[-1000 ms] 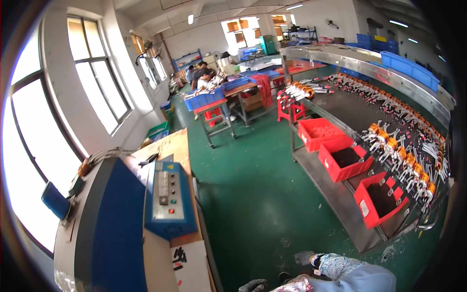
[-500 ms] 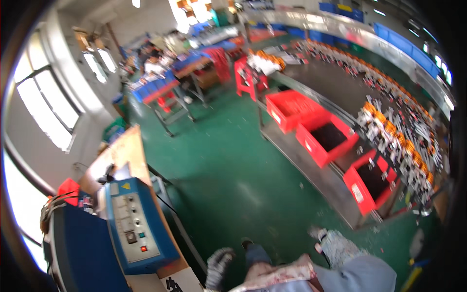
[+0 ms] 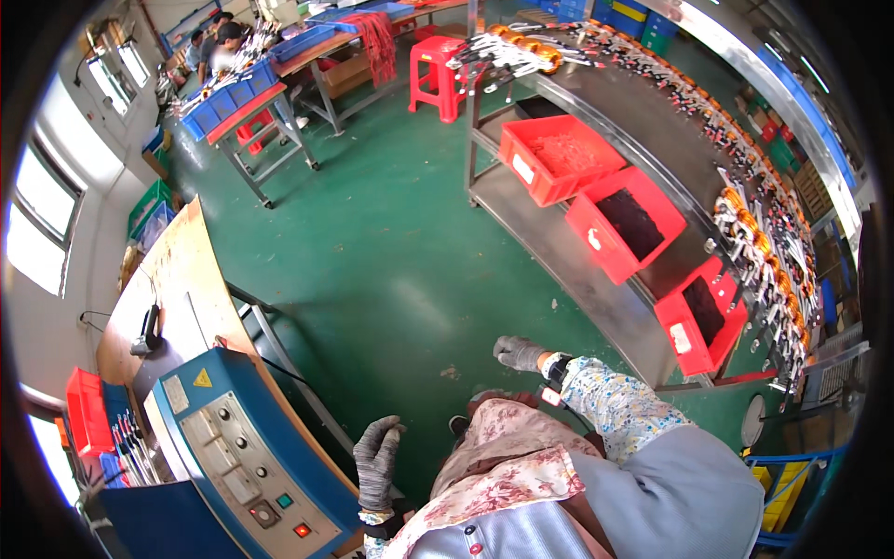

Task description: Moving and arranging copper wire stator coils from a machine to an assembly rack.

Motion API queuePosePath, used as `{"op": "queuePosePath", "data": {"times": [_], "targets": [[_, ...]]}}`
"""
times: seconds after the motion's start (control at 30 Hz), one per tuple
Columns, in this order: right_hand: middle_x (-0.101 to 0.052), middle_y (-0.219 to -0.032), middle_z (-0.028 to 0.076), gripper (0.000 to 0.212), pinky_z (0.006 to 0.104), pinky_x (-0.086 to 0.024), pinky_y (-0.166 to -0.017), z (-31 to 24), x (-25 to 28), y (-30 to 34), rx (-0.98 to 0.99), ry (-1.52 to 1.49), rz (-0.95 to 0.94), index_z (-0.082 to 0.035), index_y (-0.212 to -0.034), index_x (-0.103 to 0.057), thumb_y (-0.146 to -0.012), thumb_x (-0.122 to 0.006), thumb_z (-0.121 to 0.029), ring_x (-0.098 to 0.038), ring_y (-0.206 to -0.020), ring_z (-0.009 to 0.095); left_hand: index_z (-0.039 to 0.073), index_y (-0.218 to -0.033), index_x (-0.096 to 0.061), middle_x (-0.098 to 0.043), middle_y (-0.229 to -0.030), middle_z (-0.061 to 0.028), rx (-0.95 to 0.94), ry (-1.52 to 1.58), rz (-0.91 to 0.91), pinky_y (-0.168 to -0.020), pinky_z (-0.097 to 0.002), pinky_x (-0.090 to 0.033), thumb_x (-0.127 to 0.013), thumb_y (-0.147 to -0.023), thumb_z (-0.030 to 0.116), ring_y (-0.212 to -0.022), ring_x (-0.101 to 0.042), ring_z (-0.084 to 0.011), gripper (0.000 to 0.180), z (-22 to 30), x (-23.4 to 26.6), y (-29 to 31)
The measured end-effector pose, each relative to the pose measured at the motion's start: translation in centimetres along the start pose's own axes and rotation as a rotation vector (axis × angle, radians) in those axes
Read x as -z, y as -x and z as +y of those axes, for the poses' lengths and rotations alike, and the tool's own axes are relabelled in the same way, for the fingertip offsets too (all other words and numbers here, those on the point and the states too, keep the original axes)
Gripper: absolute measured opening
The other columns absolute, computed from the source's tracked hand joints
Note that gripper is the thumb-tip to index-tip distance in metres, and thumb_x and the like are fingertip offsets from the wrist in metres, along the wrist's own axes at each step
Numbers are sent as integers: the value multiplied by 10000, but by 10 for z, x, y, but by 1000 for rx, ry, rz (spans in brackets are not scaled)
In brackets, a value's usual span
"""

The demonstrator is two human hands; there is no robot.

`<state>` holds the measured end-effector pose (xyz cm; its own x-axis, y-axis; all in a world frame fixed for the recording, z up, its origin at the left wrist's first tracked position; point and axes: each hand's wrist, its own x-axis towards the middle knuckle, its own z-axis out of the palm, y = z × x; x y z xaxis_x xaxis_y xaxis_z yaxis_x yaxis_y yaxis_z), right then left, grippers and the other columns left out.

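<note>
Both my hands wear grey knit gloves, with dark bands at the wrists. My left hand (image 3: 376, 463) hangs beside the blue machine (image 3: 244, 456) on the wooden bench, apart from it. Its fingers are loosely bent, somewhat apart, with nothing in them. In front of my body, over the green floor, my right hand (image 3: 520, 354) has its fingers curled in, and nothing shows in it. A floral sleeve (image 3: 615, 401) covers that forearm. The nearest things on its side are the red bins on the metal rack's lower shelf.
On the rack (image 3: 643, 102) lie rows of white parts with orange coils (image 3: 759, 252). Below are red bins (image 3: 619, 224). At left, the wooden bench (image 3: 172, 279) holds a black handheld device (image 3: 148, 331). Farther off are a red stool (image 3: 436, 79), blue trays (image 3: 233, 98) and seated people (image 3: 223, 47).
The view has tilted downward and come closer to the bench and rack. My right hand has swung forward into plain sight, and more of my left hand shows.
</note>
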<state>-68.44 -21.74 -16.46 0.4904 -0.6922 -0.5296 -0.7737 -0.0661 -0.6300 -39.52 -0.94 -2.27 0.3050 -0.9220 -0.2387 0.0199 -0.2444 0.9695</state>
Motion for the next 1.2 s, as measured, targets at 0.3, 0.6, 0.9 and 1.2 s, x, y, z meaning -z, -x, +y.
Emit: {"op": "queuePosePath", "data": {"times": [0.3, 0.6, 0.9, 1.2], "targets": [[-637, -706, 112, 141, 400, -492, -583, 83, -30, -183, 418, 991, -469, -114, -666, -676, -694, -559, -188, -613, -651, 287, -5, -1050, -602, -639, -882, -58, -16, 53, 414, -786, -228, -450, -558, -871, 49, -847, -579, -113, 193, 24, 86, -52], [-659, -947, 141, 214, 406, -493, -822, -129, -40, -366, 0, 336, -255, -128, -870, -693, -712, -581, -218, -625, -902, 339, -1, -1027, -619, -643, -924, -46, 33, 66, 899, -816, -249, -450, -579, -868, 113, -883, -568, -106, 199, 45, 151, -39], [-631, -955, 145, 254, 400, -465, -825, -489, -97, -305, 977, 339, -496, -94, -977, -607, -808, -481, -236, -589, -941, 321, -6, -1048, -610, -631, -935, -74, -158, 383, 1098, -825, -274, -455, -584, -858, 142, -888, -583, -144, 243, 70, 248, -55], [-603, -815, 161, 191, 434, -489, -654, -637, -151, -289, 1581, 813, -787, -90, -937, -563, -779, -551, -196, -605, -803, 331, 29, -1372, -280, -413, -1313, -202, -609, 889, 1239, -964, -416, -434, -574, -878, 262, -1187, -460, -304, 621, 37, 330, -55]]}}
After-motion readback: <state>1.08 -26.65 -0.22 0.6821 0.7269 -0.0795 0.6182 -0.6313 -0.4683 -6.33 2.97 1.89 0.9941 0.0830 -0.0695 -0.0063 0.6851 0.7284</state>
